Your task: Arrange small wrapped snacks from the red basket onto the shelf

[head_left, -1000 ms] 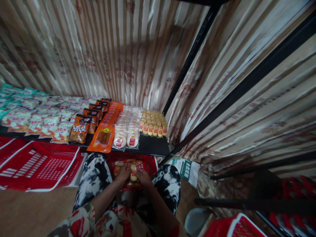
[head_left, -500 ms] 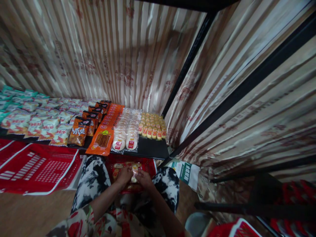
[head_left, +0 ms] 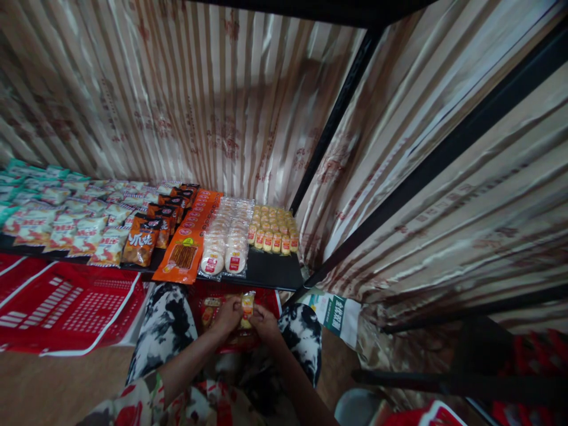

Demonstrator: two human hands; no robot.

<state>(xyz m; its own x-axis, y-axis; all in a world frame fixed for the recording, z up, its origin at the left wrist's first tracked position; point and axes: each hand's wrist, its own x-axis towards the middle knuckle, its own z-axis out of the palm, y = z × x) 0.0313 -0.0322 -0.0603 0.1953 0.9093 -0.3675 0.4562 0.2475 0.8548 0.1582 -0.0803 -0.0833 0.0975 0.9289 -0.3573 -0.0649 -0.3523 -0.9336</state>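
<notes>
Between my hands is a small wrapped snack cake point(head_left: 247, 309), yellowish with a red and orange label, held upright over a red basket point(head_left: 274, 300) between my knees. My left hand point(head_left: 228, 315) pinches its left side, and my right hand point(head_left: 263, 322) grips its right side. More packets point(head_left: 207, 313) lie in the basket, partly hidden by my hands. On the black shelf point(head_left: 273, 271) just beyond, rows of similar small yellow packets point(head_left: 271, 239) stand beside two rows of round white packaged crackers point(head_left: 224, 260).
Left along the shelf are an orange snack bag point(head_left: 184, 254), brown bags point(head_left: 141, 239) and many white bags point(head_left: 66, 231). A red basket point(head_left: 66, 302) with white handles sits below. A black post point(head_left: 337, 118) rises at the shelf's right end, near a white-green bag point(head_left: 339, 316).
The snack cake has been raised slightly and turned, so its label now faces me. Both hands stay on it, shifted a little to the right. The view has tilted slightly.
</notes>
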